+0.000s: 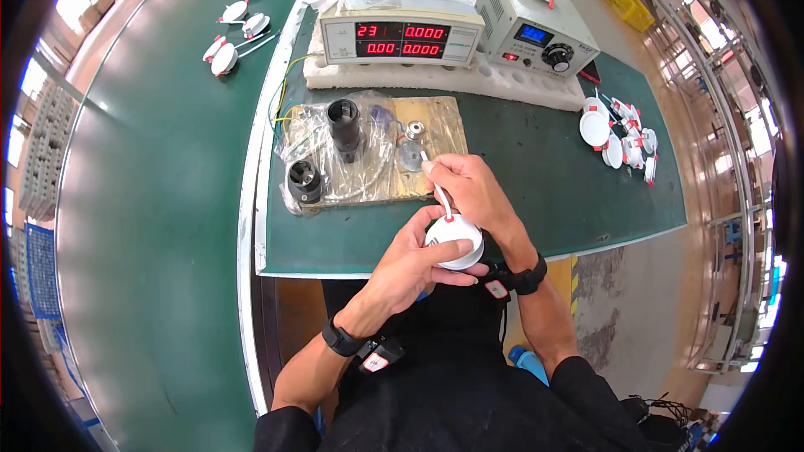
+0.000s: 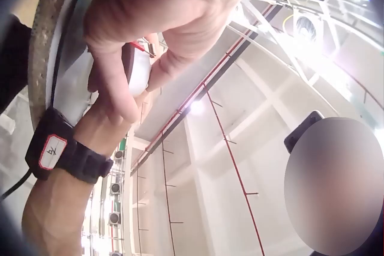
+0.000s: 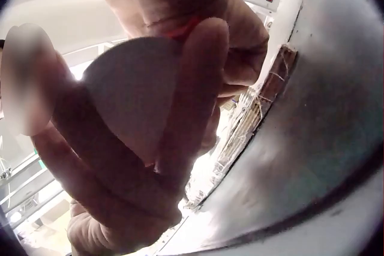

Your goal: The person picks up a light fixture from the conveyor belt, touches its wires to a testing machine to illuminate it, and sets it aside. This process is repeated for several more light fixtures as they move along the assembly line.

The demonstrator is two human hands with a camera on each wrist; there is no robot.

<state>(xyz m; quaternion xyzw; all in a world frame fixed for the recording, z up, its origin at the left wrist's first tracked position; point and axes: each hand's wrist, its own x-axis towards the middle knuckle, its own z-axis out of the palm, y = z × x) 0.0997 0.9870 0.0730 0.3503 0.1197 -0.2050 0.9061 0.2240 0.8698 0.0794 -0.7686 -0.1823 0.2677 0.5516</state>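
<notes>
Above the front edge of the green bench, my left hand (image 1: 410, 253) grips a round white downlight (image 1: 453, 229) with red clips, thumb across its face. My right hand (image 1: 476, 194) pinches the white cable (image 1: 440, 196) that rises from the lamp, near the cable's far end. In the left wrist view, the edge of the downlight (image 2: 140, 75) shows between the left fingers. Seen from the right wrist, the disc of the downlight (image 3: 135, 88) is partly covered by the left hand's dark fingers (image 3: 195, 88).
Behind the hands, a wooden board (image 1: 435, 117) carries black lamp sockets (image 1: 343, 130) and a metal contact (image 1: 414, 129) under plastic film. A power meter (image 1: 402, 29) and a voltage regulator (image 1: 536, 29) stand at the back. More downlights lie at right (image 1: 595, 127) and far left (image 1: 224, 59).
</notes>
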